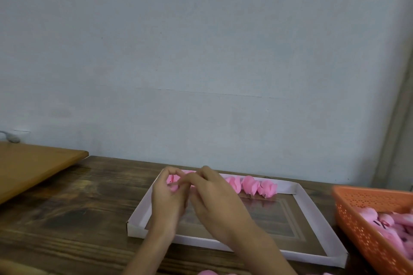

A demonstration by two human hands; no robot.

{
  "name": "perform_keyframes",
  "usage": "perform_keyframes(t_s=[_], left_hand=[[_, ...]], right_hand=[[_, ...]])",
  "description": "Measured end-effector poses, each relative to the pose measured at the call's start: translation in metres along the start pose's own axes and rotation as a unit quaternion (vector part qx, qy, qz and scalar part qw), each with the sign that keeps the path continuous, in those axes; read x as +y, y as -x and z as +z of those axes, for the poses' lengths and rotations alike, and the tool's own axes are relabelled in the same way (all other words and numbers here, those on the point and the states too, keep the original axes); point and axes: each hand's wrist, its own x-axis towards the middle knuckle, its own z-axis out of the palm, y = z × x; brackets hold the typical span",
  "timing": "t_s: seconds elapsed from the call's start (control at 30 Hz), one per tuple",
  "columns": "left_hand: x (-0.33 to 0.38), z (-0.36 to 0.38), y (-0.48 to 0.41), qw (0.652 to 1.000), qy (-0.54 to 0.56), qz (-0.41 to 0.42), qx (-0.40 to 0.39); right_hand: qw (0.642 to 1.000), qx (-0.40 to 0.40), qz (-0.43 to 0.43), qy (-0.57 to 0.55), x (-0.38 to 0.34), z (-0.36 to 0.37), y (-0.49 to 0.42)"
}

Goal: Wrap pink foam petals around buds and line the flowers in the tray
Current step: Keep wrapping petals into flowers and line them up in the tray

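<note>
A shallow white cardboard tray [299, 196] lies on the dark wooden table. Along its far wall stands a row of pink foam flowers [252, 186]. Over the tray's far left corner my left hand [166, 198] curls its fingers round a pink foam flower [172, 182], which shows only partly between thumb and fingers. My right hand [214, 198] meets it from the right, its fingertips pinching at the same flower. Which part is bud and which is petal is hidden by the fingers.
An orange perforated basket [348, 214] holding several pink foam pieces [393, 227] sits at the right edge. A lighter wooden board [33, 163] lies at the left. More pink foam [207, 272] peeks in at the bottom edge. A pale wall stands right behind the table.
</note>
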Motion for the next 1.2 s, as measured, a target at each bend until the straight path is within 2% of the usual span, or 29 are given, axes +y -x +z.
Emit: perform_keyframes(t_s=[0.1, 0.17, 0.3, 0.4, 0.43, 0.5, 0.67, 0.73, 0.8, 0.87, 0.9, 0.93, 1.0, 1.2], left_hand=[[-0.002, -0.003, -0.001, 0.998, -0.056, 0.04, -0.001], [-0.003, -0.003, -0.001, 0.997, -0.064, 0.036, -0.019], [-0.003, 0.002, -0.004, 0.996, 0.063, -0.039, -0.059], [0.003, 0.002, -0.003, 0.99, 0.111, -0.075, -0.046], [-0.001, 0.004, -0.011, 0.977, 0.167, -0.133, -0.025], [-0.003, 0.006, -0.015, 0.956, 0.232, -0.178, -0.024], [-0.004, 0.0, -0.011, 0.969, 0.214, -0.122, 0.001], [0.0, 0.004, -0.006, 0.976, 0.189, -0.11, -0.021], [0.001, 0.002, -0.007, 0.99, 0.118, -0.082, -0.012], [0.0, -0.005, -0.004, 0.995, 0.082, -0.042, 0.028], [0.0, -0.007, -0.004, 0.993, 0.1, -0.045, 0.052], [-0.001, -0.008, -0.003, 0.988, 0.131, -0.054, 0.059], [-0.001, -0.007, -0.003, 0.973, 0.197, -0.097, 0.064], [-0.004, -0.002, 0.001, 0.974, 0.193, -0.117, 0.026]], right_hand=[[1.0, -0.003, -0.011, 0.01, 0.007, 0.002, 0.004], [1.0, -0.017, -0.011, 0.018, 0.009, 0.003, 0.005], [0.999, -0.02, -0.015, 0.024, 0.006, 0.005, 0.003], [0.999, -0.024, -0.015, 0.04, 0.007, 0.005, 0.003], [0.999, -0.021, -0.012, 0.038, 0.008, 0.006, 0.003], [0.999, -0.014, -0.015, 0.037, 0.008, 0.006, 0.003], [0.996, -0.036, -0.033, 0.072, 0.008, 0.01, 0.002], [0.999, -0.033, -0.015, 0.031, 0.01, 0.013, 0.002], [0.993, 0.022, 0.065, -0.1, 0.007, 0.017, 0.003], [0.943, 0.054, 0.176, -0.279, 0.0, 0.023, 0.002], [0.913, 0.047, 0.213, -0.344, -0.004, 0.027, 0.002], [0.899, 0.039, 0.228, -0.373, -0.007, 0.033, 0.002], [0.907, 0.041, 0.225, -0.355, -0.011, 0.044, 0.003], [0.921, 0.033, 0.209, -0.327, -0.009, 0.032, 0.001]])
